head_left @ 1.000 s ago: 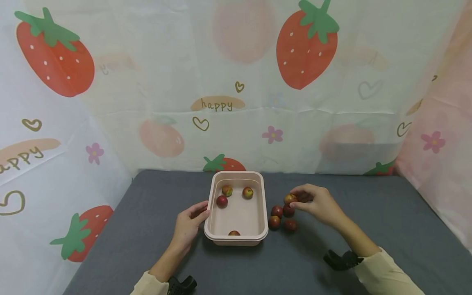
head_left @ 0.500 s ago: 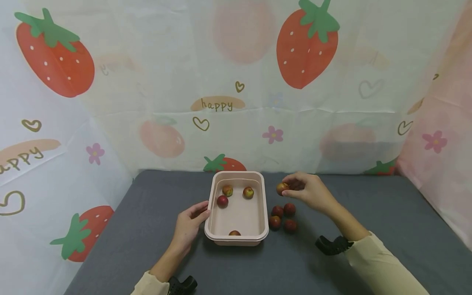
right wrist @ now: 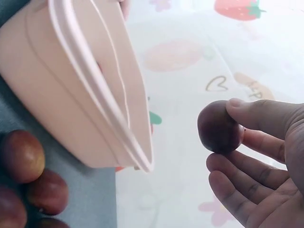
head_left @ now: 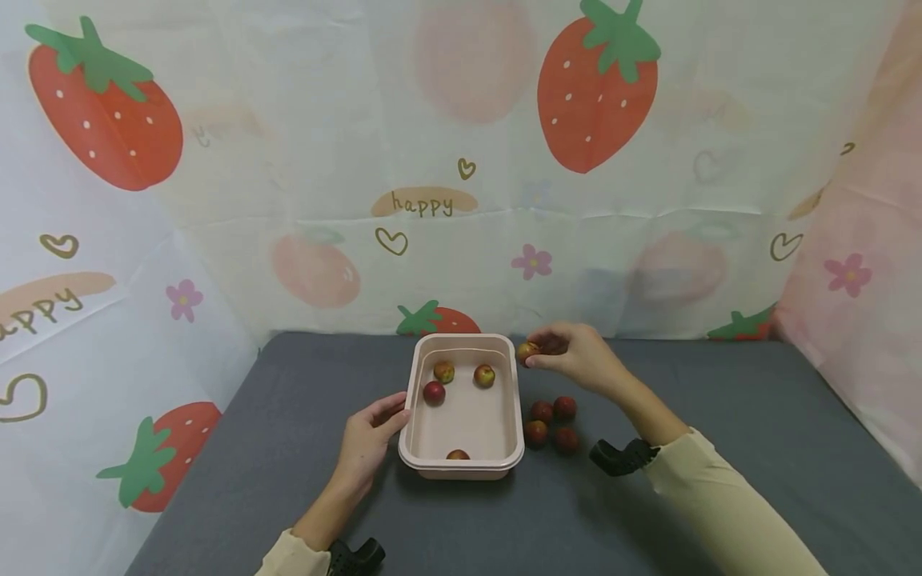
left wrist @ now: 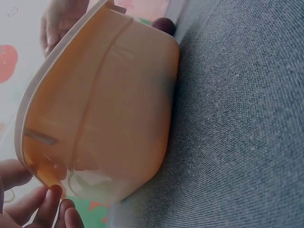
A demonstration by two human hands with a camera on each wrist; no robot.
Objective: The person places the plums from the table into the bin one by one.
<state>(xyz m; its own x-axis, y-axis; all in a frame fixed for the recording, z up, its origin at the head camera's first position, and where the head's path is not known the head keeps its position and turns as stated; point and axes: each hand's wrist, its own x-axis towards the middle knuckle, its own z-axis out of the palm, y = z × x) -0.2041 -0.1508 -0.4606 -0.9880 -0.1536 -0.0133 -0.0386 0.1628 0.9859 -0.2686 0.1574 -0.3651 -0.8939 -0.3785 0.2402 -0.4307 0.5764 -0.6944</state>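
Note:
A pale pink plastic box [head_left: 463,465] stands upright on the dark grey table. My left hand [head_left: 366,444] holds its left rim between thumb and fingertips; the left wrist view shows those fingers [left wrist: 50,202] under the rim. Inside the box lie several plums, such as a red plum [head_left: 434,394] and a yellow-green one [head_left: 484,376]. Raised beside the box's far right corner, my right hand [head_left: 579,358] pinches a plum [right wrist: 219,126] between thumb and fingers. On the table right of the box, several dark red plums [head_left: 566,441] sit close together.
A grey cloth [head_left: 302,376] covers the table. Behind it hangs a pale curtain [head_left: 461,264] printed with strawberries, hearts and flowers, which also runs along both sides. A black wrist strap [head_left: 623,458] is on my right forearm.
My right hand has lifted a plum off the group and carried it left and away from me, up to the box's right rim. The left hand and box have stayed put.

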